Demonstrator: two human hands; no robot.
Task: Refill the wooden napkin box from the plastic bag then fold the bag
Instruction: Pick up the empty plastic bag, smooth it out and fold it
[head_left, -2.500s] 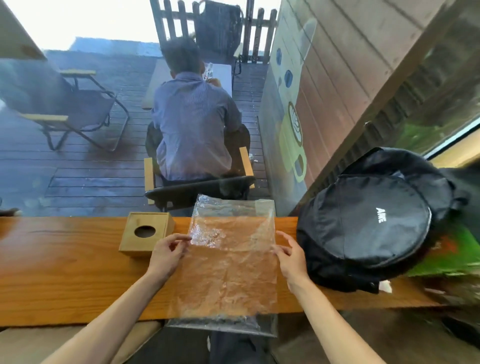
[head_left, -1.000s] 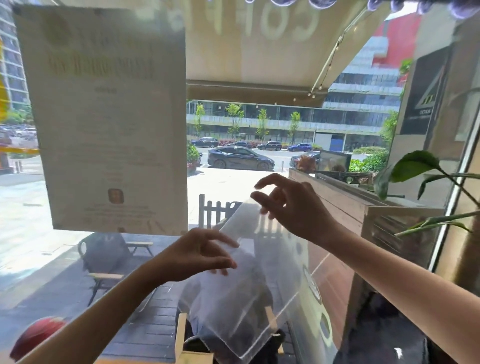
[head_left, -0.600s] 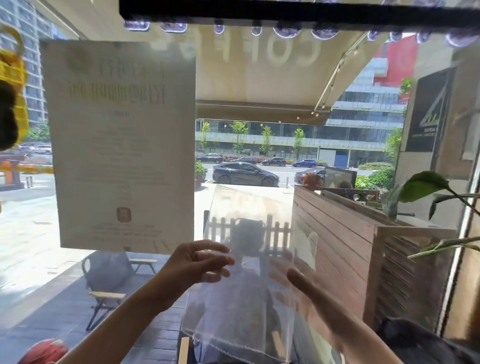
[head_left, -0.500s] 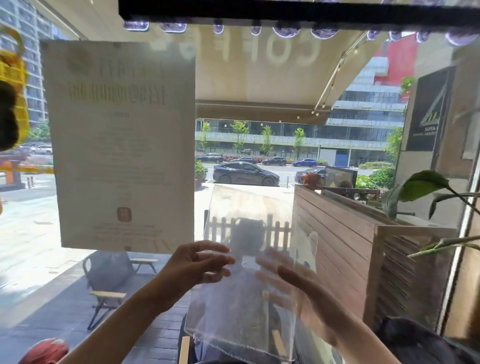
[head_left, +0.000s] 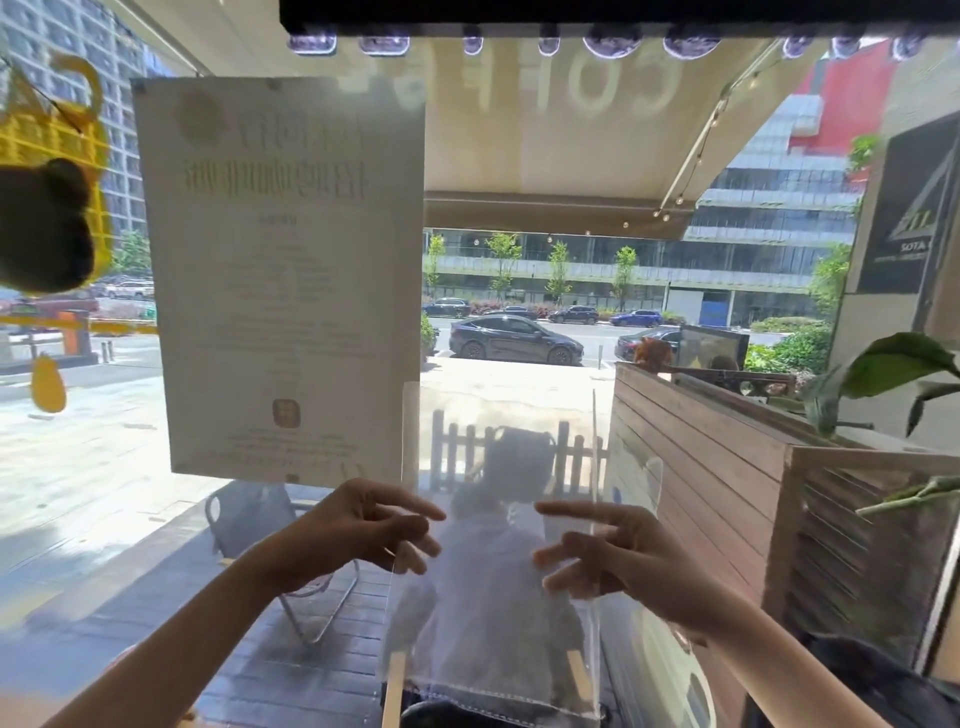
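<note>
The left hand (head_left: 358, 535) pinched the left edge of the clear plastic bag (head_left: 498, 587) between thumb and fingers, closed on the film at about mid-height. Inward from that grip, the bag hung upright in the air before the window glass, its top edge standing above both hands and its crinkled bottom seam hanging below them. A seated person (head_left: 498, 561) outside showed through the film. At the bag's right edge, the right hand (head_left: 618, 566) held its fingers spread and apart; whether the thumb behind pressed the film could not be told. The wooden napkin box was out of view.

Judged from its look, the bag was very light, limp and slick, and liable to sag or slip from a loose pinch. Hold was best taken at opposite side edges or corners, keeping the film taut for a clean fold.
</note>
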